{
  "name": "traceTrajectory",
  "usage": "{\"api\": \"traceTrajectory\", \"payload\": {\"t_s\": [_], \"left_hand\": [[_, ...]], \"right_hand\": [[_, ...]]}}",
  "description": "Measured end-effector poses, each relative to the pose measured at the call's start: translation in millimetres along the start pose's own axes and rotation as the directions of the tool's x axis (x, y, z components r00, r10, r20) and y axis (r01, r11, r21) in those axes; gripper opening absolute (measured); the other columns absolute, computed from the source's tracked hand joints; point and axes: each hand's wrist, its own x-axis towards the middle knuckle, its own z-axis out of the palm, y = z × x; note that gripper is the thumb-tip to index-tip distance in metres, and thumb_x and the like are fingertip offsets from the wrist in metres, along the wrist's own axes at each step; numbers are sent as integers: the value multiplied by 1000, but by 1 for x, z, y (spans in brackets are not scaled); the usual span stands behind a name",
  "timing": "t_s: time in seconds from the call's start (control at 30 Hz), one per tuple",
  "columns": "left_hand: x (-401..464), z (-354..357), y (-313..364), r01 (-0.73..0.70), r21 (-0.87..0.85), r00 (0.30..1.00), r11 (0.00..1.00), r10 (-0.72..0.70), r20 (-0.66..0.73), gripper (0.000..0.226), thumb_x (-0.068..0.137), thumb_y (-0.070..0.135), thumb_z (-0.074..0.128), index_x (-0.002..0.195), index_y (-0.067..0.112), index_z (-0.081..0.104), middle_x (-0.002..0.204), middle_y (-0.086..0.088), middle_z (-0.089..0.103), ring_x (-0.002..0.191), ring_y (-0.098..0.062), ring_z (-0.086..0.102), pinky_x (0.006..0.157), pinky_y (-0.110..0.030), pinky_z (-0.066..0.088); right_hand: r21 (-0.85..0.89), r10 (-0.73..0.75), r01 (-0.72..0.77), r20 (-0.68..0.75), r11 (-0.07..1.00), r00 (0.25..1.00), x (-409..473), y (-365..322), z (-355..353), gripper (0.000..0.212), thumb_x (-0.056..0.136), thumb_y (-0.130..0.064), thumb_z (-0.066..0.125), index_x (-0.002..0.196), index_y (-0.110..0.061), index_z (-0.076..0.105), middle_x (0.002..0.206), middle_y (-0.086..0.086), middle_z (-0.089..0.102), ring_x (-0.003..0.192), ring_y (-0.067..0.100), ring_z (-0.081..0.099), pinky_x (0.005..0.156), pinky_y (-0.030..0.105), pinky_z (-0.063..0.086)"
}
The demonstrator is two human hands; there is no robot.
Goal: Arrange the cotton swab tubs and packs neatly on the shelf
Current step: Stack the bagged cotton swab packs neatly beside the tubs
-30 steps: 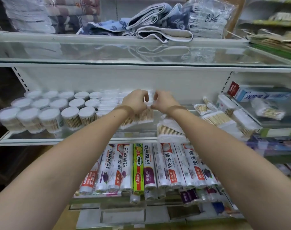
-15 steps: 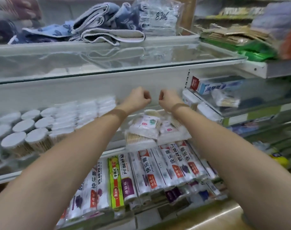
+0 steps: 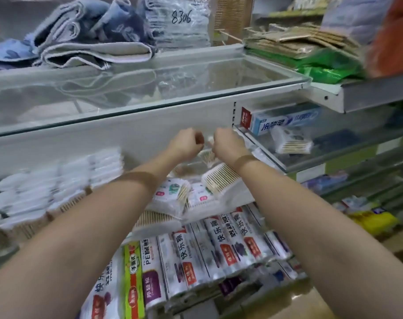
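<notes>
Both my hands are raised to the back of the glass shelf (image 3: 260, 157), fists close together. My left hand (image 3: 186, 143) and my right hand (image 3: 228, 143) each pinch the top edge of a clear cotton swab pack (image 3: 207, 156) that hangs between them; most of the pack is hidden behind my fingers. Below my wrists lies a loose pile of swab packs (image 3: 172, 196), one tilted pack (image 3: 221, 178) under my right wrist. Round white-lidded swab tubs (image 3: 23, 199) stand in rows on the shelf's left, blurred.
Folded towels (image 3: 92, 42) lie on the upper glass shelf. A toothpaste box (image 3: 285, 119) and another swab pack (image 3: 292, 143) sit on the right-hand shelf. Rolls of plastic bags (image 3: 191, 254) fill the shelf below.
My hands have carried the pack to the right, away from the tubs and over the pile of packs. The view has swung right with them.
</notes>
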Motion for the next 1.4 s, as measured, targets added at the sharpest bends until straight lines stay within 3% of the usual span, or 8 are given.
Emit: {"api": "traceTrajectory", "payload": {"t_s": [0.07,0.17,0.3,0.5,0.83,1.07,1.27,1.4], "left_hand": [[2,1,-3,22,-9,999,1000,-22,-34,29,87,10,62,115,14,67,110,-8,70,103,-28,64,91,-40,52],[-2,0,-10,43,-24,997,999,-44,-60,46,84,8,64,129,21,61,120,-6,66,111,-26,61,96,-40,50],[-10,-5,-17,57,-31,994,998,-60,-93,39,86,21,68,125,26,66,122,-4,68,112,-25,63,96,-38,50],[-22,-21,-35,126,16,985,992,-123,-123,13,81,29,79,85,38,69,99,2,71,94,-23,65,87,-41,54],[-61,-58,-59,166,-312,952,935,-235,-197,6,84,12,77,83,15,72,79,-5,67,74,-16,60,68,-24,45],[-109,-85,-86,95,-475,946,875,-228,-230,7,84,15,78,89,13,75,84,-5,71,78,-16,64,75,-30,52],[-150,-105,-97,47,-530,958,846,-187,-215,8,84,15,78,92,12,76,85,-5,72,80,-16,65,79,-29,54],[-173,-114,-106,55,-562,981,826,-150,-125,20,80,18,82,98,10,77,91,-5,74,82,-16,66,75,-26,51]], "right_hand": [[-3,-39,39,20,999,999,2,1,-2,2,94,-13,62,93,-13,64,98,10,66,87,29,61,70,31,42],[90,-80,79,8,993,997,0,1,-5,25,94,-26,61,72,-15,57,77,5,61,78,27,63,64,32,44],[290,-194,184,5,939,981,-6,-7,-5,25,90,-36,55,79,-18,69,71,3,67,71,22,66,65,34,55],[457,-224,229,-66,860,972,-16,-21,-5,21,96,-24,59,108,-17,75,100,-1,75,88,12,66,81,28,54],[602,-118,111,-28,791,993,-30,-67,-10,36,96,-14,63,132,-12,59,126,4,65,108,19,64,101,36,50],[676,-17,93,-118,731,993,-66,-120,-9,13,95,-27,67,104,-19,64,98,2,64,90,22,64,90,44,55],[661,52,87,-187,745,981,-103,-152,-20,12,93,-23,69,101,-16,65,89,-6,59,78,10,56,64,17,44],[661,81,69,-193,748,978,-123,-166,-24,12,90,-24,73,98,-19,66,85,-8,61,75,8,58,63,14,47]]}}
